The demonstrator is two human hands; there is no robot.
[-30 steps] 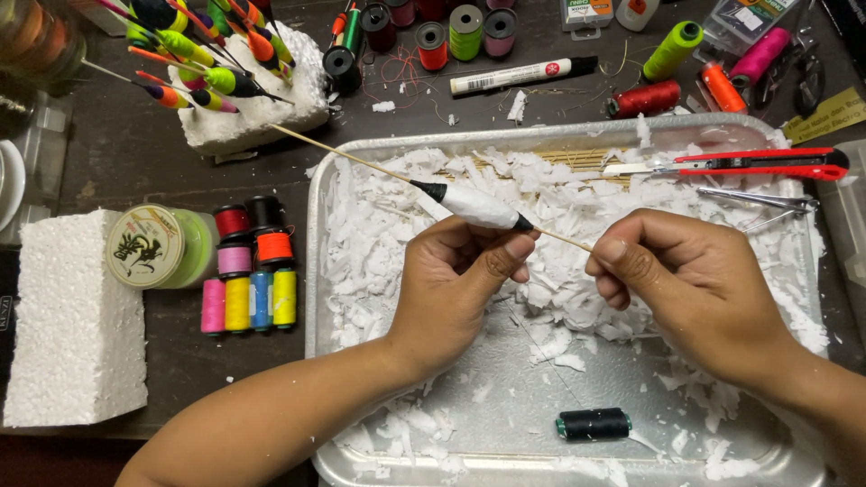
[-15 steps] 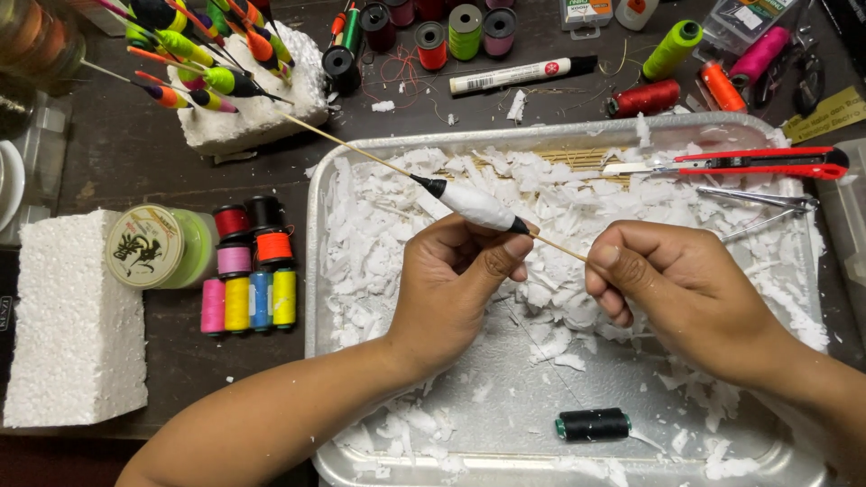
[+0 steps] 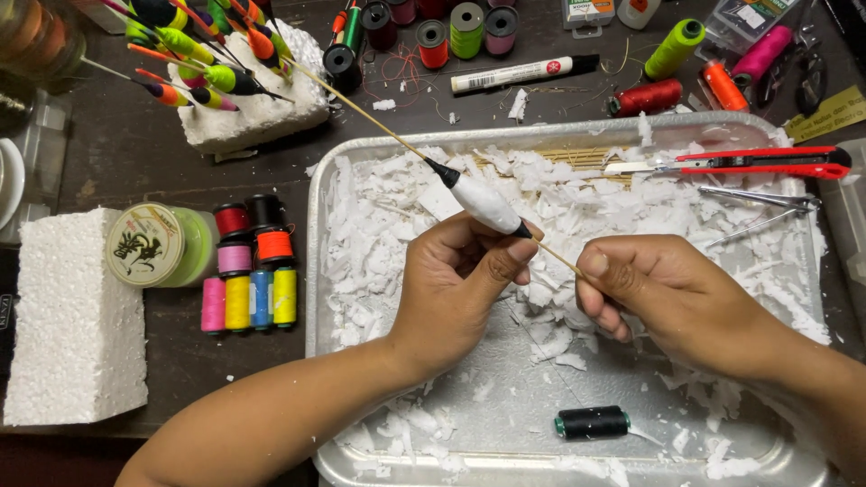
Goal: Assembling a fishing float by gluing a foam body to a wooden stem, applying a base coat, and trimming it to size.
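Your right forearm runs off the frame's right edge, and your left elbow is cut off at the bottom. Thumb of your left hand [image 3: 456, 289] covers the lower tip of the white fishing float [image 3: 483, 203], so where body meets stem there is hidden. Left fingers are curled shut round the float's lower end, w/ the thin wooden stem [image 3: 361, 108] sticking up and away from that hand toward the foam stand. Your right hand [image 3: 667, 298] is pinched closed on the stem's other end, thumb & forefinger tips on it; the other fingers are tucked under, can't see what they touch. Float sits between both hands, over the tray.

Containers: the foil tray [image 3: 317, 271] lies under both hands, full of white foam shavings [image 3: 388, 216]. Just below your right hand lies a black thread spool [image 3: 591, 421]. Beyond the right hand, at the tray's far edge, a red utility knife [image 3: 767, 162], w/ metal tweezers [image 3: 758, 212] just beside it. A bundle of thin sticks [image 3: 564, 158] beyond your hands is half buried in shavings; count unclear.

Left of your left hand, outside the tray: small coloured thread spools [image 3: 248, 298] packed together, a green line reel [image 3: 153, 245] next to them, and a foam block [image 3: 72, 316]. Painted floats [image 3: 207, 77] are stuck in a foam stand [image 3: 262, 108] beyond the left hand, some cut off at the top.
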